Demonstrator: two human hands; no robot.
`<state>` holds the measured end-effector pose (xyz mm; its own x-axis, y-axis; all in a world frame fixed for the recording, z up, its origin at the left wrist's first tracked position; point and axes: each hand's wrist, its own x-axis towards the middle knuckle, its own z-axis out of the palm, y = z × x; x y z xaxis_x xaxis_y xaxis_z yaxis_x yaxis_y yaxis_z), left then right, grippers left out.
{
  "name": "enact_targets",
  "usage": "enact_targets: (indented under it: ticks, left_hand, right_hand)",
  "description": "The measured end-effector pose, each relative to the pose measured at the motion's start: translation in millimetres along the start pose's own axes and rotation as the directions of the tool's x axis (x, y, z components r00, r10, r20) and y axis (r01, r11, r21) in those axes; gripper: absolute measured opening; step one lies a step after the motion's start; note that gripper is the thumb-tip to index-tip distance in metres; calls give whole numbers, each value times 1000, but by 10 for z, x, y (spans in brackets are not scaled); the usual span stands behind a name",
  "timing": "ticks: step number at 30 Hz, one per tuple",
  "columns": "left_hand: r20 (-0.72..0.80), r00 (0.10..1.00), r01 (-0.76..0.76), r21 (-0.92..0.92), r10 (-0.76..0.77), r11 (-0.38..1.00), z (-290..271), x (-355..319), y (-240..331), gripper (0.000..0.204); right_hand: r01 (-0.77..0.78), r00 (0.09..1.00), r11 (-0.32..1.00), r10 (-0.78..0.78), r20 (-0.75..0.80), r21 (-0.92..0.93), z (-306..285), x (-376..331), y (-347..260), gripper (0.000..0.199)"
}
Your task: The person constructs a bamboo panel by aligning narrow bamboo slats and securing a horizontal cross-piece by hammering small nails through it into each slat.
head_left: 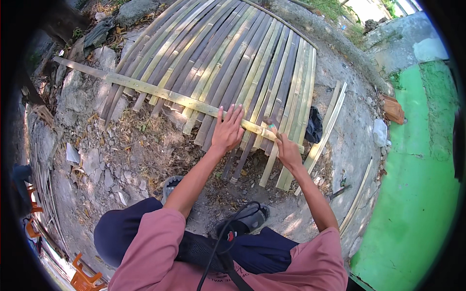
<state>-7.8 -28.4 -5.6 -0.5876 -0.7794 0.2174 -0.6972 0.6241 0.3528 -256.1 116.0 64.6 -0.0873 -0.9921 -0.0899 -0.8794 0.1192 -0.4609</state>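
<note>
A wide panel of split bamboo slats (213, 68) lies on the ground before me, its slats side by side in yellow-green and dark brown. One long bamboo strip (160, 91) crosses their near ends. My left hand (229, 132) rests on this strip with its fingers stretched out, pressing it from above. Close by on the right, my right hand (288, 151) is closed around the handle of what looks like a small hammer (270, 123). Its head is just over the strip, partly blurred. No nail can be made out.
Loose bamboo strips (329, 125) and a black plastic bag (314, 125) lie right of the panel. Beyond stand a green wall (403, 194) and an orange-brown bag (393, 109). Rocks and rubble (92, 160) cover the left; orange chairs (83, 277) stand lower left. My sandalled foot (248, 218) is below.
</note>
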Motion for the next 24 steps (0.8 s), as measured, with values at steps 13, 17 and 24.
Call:
enact_targets:
  ticks: [13,17,24]
  left_hand:
    - [-14,1000,-4,-33,3,999,-7,-18,23,66]
    - [24,1000,20,-28,-19,999,26,-182,-17,66]
    - [26,1000,-10,-43,11,999,49,-155,73,66]
  right_hand:
    - [-80,982,995,87,-169,52,-42,63,109,25]
    - [116,928,969,-29,-371,216,-410,38,-415,22]
    - [25,1000,996,-23,22,-84,193,-220,47,23]
